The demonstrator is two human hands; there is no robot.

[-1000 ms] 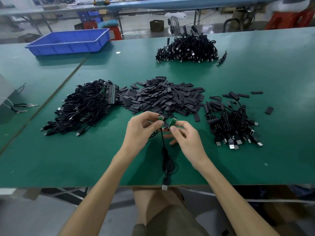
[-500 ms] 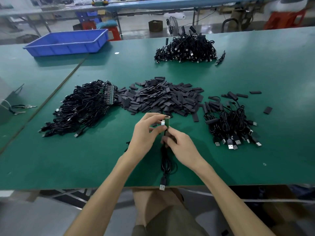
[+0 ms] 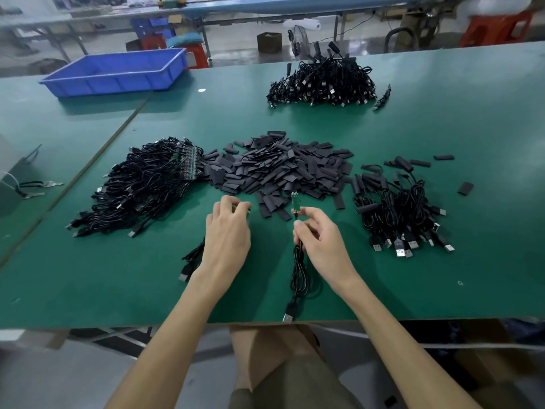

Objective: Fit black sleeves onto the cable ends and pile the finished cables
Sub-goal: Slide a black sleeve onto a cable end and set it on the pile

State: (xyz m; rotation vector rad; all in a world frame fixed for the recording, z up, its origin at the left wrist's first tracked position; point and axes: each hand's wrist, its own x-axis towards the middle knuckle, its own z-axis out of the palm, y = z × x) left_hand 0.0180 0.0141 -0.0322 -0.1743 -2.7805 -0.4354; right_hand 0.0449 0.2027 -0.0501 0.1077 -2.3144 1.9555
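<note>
My right hand (image 3: 320,240) pinches a black cable (image 3: 298,273) just below its small green circuit-board end (image 3: 295,202), which points up at the edge of the pile of black sleeves (image 3: 280,172). That cable's USB plug (image 3: 288,315) lies at the table's front edge. My left hand (image 3: 228,231) is curled, knuckles up, over a second cable (image 3: 193,255), whose USB plug (image 3: 184,276) lies left of my wrist. Unsleeved cables with green ends form a heap (image 3: 144,187) at the left. Sleeved cables are piled (image 3: 398,208) at the right.
A larger pile of black cables (image 3: 324,81) sits far back on the green table (image 3: 442,128). A blue plastic tray (image 3: 118,72) stands at the back left. Keys on a cord (image 3: 32,187) lie at the left edge. Stray sleeves (image 3: 465,188) lie at the far right.
The two green board ends that my hands held together have come apart. My left hand moved left and down with one cable; my right hand keeps the other, board end up.
</note>
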